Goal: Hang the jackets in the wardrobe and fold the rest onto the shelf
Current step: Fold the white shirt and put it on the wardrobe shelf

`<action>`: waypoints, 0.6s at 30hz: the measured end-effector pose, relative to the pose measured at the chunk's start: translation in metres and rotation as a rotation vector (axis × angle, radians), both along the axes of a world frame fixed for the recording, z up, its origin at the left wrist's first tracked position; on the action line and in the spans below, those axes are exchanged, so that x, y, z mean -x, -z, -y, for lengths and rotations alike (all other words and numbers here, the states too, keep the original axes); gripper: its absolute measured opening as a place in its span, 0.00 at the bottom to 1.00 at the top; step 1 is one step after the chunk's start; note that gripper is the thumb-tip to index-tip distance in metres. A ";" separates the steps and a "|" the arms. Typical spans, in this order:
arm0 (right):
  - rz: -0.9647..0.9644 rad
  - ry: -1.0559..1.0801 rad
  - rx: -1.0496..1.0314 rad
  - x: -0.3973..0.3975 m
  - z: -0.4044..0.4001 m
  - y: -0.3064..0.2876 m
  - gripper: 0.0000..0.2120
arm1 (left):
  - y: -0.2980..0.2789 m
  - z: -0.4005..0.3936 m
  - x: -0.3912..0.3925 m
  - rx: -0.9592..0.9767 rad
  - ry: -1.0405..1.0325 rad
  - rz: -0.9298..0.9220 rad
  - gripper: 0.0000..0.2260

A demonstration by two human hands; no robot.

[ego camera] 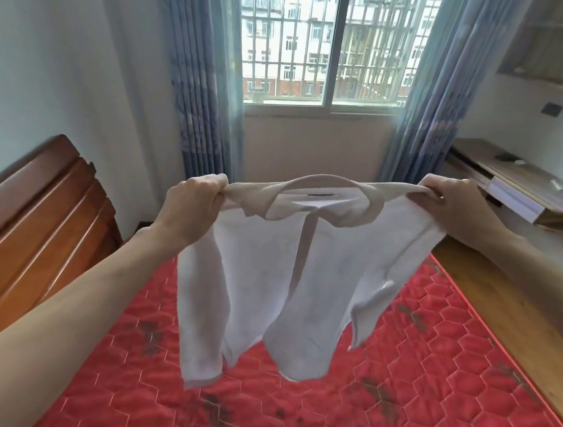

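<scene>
Both hands, left (195, 205) and right (452, 205), pinch shoulders of thin white collared cloth shirt (287, 282), hanging above red quilted mattress (429, 382); step: spreading; next: lay flat, fold.

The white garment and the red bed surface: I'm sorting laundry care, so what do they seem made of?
The white garment with beige collar looks like thin, soft woven cloth, perhaps cotton: it drapes limply and lets light through. The red hexagon-quilted mattress looks like padded, slightly shiny stitched fabric, possibly synthetic.
</scene>
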State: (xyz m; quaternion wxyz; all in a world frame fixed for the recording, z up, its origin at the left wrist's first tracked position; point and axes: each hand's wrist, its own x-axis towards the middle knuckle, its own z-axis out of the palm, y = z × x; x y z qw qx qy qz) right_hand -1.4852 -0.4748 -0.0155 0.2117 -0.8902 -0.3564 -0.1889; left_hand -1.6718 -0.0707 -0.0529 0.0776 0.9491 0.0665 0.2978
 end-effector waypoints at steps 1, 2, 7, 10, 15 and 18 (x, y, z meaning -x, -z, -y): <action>0.031 0.009 0.053 -0.002 0.003 0.003 0.11 | -0.001 0.000 0.000 -0.005 -0.010 -0.010 0.10; 0.063 0.015 0.131 -0.004 0.007 0.005 0.12 | -0.001 -0.001 -0.001 -0.006 -0.014 -0.027 0.09; 0.092 0.037 0.317 -0.012 0.026 0.010 0.13 | 0.005 0.001 -0.003 0.063 0.042 -0.105 0.11; 0.039 0.079 0.287 -0.020 0.039 0.014 0.11 | 0.011 0.006 -0.001 0.140 0.141 -0.134 0.11; -0.013 0.072 0.146 -0.033 0.071 0.023 0.15 | 0.022 0.017 -0.011 0.164 0.154 -0.122 0.16; -0.114 -0.017 -0.056 -0.050 0.076 0.027 0.11 | 0.022 0.031 -0.032 0.165 0.083 -0.047 0.15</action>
